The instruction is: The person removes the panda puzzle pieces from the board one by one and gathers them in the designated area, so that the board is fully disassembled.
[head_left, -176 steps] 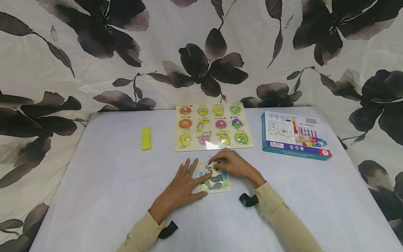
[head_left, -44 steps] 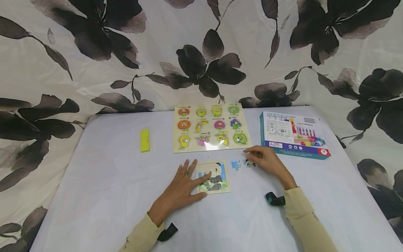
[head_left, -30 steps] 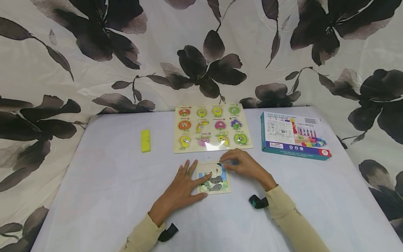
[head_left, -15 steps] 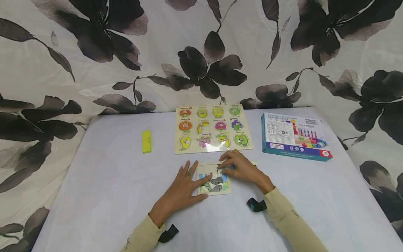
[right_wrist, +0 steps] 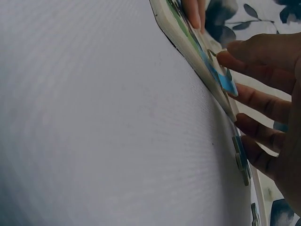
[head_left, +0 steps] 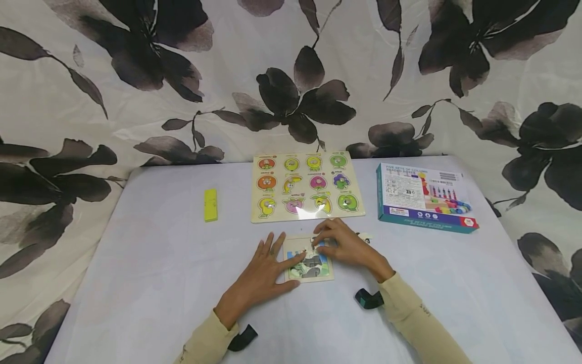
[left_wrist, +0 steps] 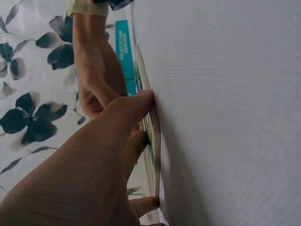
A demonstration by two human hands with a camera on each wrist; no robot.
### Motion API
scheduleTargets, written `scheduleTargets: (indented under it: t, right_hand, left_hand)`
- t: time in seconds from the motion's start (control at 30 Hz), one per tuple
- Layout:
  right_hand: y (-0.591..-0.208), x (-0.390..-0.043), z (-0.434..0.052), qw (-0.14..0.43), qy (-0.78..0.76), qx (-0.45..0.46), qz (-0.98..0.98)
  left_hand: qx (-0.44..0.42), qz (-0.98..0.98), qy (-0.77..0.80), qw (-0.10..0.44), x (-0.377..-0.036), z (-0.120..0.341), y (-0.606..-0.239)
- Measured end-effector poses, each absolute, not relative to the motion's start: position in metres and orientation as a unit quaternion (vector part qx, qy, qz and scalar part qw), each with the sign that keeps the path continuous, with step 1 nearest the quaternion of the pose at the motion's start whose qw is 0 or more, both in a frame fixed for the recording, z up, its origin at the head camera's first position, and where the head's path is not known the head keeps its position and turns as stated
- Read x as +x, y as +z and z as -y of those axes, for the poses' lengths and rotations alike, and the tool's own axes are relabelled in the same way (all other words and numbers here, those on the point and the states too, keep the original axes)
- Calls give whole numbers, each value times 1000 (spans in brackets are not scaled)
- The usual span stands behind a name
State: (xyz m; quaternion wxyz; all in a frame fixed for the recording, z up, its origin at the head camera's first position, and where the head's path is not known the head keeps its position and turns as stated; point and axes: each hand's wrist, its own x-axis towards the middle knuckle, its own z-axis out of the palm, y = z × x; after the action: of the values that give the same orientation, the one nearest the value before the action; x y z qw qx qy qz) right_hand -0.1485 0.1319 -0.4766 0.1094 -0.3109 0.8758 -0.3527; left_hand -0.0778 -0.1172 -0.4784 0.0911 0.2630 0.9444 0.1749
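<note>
A small wooden panda jigsaw puzzle [head_left: 309, 273] lies in its frame on the white-covered table. My left hand [head_left: 261, 270] is spread over its left side, one finger stretched onto the picture; in the left wrist view the thumb [left_wrist: 141, 101] rests at the frame's edge. My right hand [head_left: 345, 245] is at the upper right of the puzzle. In the right wrist view its thumb and forefinger pinch a blue-edged puzzle piece [right_wrist: 228, 84], tilted at the frame's corner. Just beyond the right hand lies a loose panda-face piece [head_left: 365, 236]; the right wrist view also has a loose blue piece [right_wrist: 241, 160].
Behind the puzzle lies a fruit peg board [head_left: 309, 192] with a glossy surface. A boxed bead set [head_left: 425, 197] is at the back right, and a yellow block [head_left: 211, 205] at the left. Floral cloth [head_left: 291, 76] hangs behind the table.
The panda-face piece came out of the puzzle to the right. My right hand then went from the loose pieces back left to the puzzle's upper right. My left hand stayed put.
</note>
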Motion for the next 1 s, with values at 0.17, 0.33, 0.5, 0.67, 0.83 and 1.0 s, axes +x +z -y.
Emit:
scheduleTargets:
  t: [0.17,0.33,0.5,0.67,0.83,1.0]
  right_hand:
    - [-474,-147,-132,117,-359,-306,-874]
    - [-473,-147,-134,123,-367,-292,-875]
    - [-472,-148,-138,126,-388,-274,-871]
    - [-471,-151,-140,129,-396,-284,-864]
    - [-470,-153,-141,134,-387,-296,-863]
    - [-470,-153,-140,134,-348,-307,-876]
  left_hand:
    - [262,-945,174,92,-78,117,-479]
    - [261,-946,172,91,-78,117,-479]
    - [262,-944,176,92,-78,117,-478]
    - [263,-944,177,93,-78,117,-477]
    - [260,-944,178,95,-78,117,-477]
    - [260,-944,179,94,-78,117,-478]
